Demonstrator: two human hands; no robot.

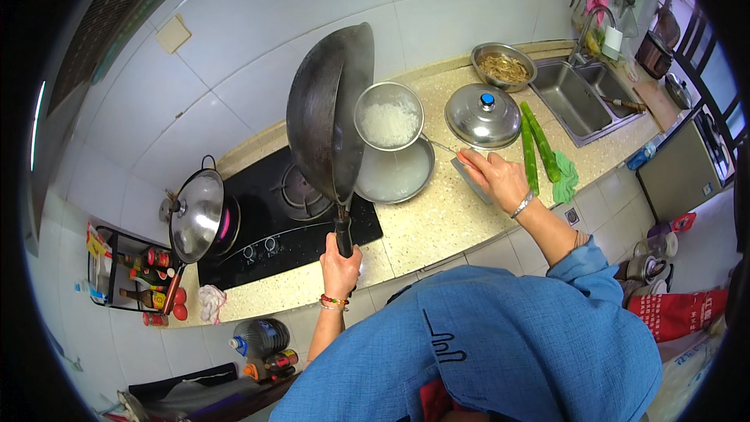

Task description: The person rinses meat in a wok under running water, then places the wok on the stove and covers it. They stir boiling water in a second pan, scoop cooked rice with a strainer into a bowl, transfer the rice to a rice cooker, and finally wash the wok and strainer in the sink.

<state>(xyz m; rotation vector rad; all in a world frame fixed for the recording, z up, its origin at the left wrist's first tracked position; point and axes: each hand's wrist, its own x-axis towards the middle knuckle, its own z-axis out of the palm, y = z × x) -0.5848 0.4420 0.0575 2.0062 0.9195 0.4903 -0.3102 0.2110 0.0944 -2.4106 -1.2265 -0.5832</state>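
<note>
My left hand (340, 268) grips the handle of a dark wok (319, 117), which is tipped steeply on its side above the hob's right edge. With my right hand (495, 176) I hold the handle of a fine-mesh strainer (389, 89). White rice (389, 123) lies in the strainer, close beside the wok's rim. Below it stands a metal basin (404, 194) of cloudy whitish liquid, on the counter. A flat grey object (473, 183), partly hidden, lies under my right hand. A domed steel lid (484, 120) rests to the right of the basin.
A lidded pan (199, 211) sits on the left of the black gas hob (258, 252). Right of the lid are green stalks (542, 143) and a green cloth (565, 179). A bowl of brownish strips in liquid (505, 67) stands near the double sink (571, 97). A bottle rack (126, 269) stands far left.
</note>
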